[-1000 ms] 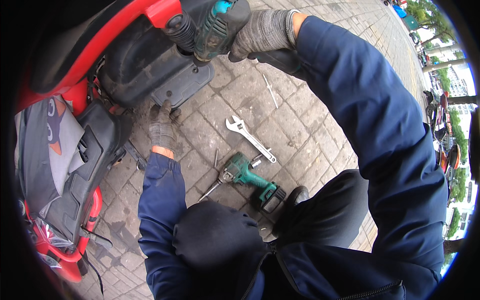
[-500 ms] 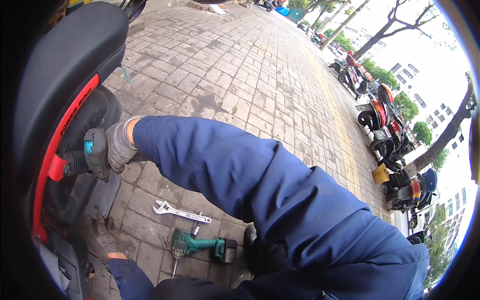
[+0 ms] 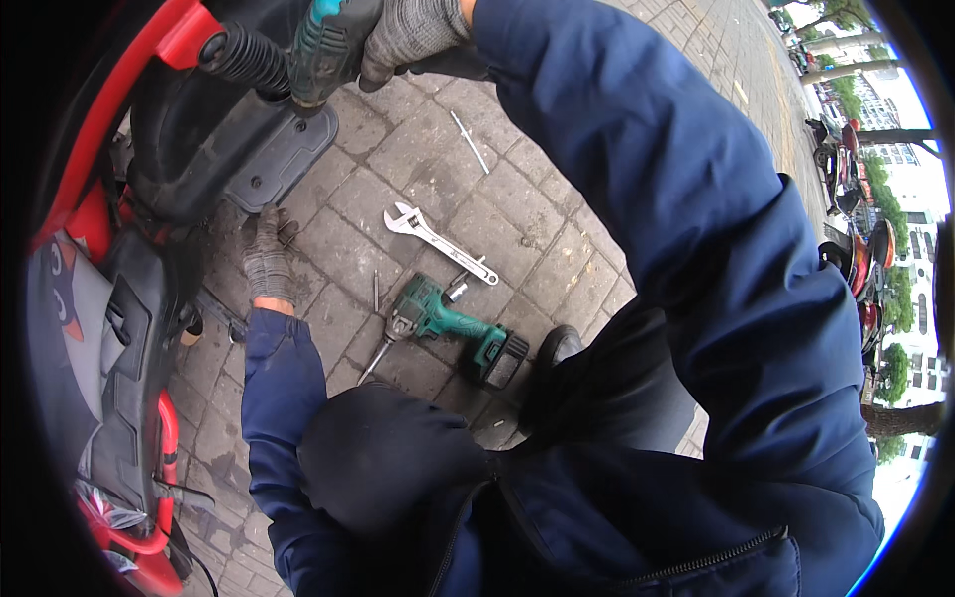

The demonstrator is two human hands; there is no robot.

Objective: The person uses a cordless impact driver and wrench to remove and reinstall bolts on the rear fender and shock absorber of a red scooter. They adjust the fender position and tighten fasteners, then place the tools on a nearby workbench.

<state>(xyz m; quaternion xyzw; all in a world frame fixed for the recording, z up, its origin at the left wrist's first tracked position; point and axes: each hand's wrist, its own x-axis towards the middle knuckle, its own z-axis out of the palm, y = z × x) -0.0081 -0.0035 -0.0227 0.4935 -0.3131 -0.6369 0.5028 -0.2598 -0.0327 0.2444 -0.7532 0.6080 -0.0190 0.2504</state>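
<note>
My gloved right hand (image 3: 408, 40) is closed around a teal and dark cordless drill (image 3: 333, 50). The drill's lower end is by the upper part of a dark grey plastic plate (image 3: 284, 159), beside the scooter's black shock absorber (image 3: 247, 60). The exact contact at its tip is hidden. Two dark round fasteners show on the plate. At its lower edge my gloved left hand (image 3: 269, 259) has its fingers curled against the rim. The red and black scooter (image 3: 139, 289) stands along the left side.
On the paving lie an adjustable wrench (image 3: 438, 242), a green cordless impact driver (image 3: 443, 323) with a long bit, and a thin pale rod (image 3: 468, 141). My dark shoe (image 3: 560, 345) is right of the driver. Parked scooters (image 3: 860, 264) and trees stand at the far right.
My view has swung down and left, so the plate and tools appear higher and further right. The drill stays in my right hand; my left hand stays at the plate's lower edge.
</note>
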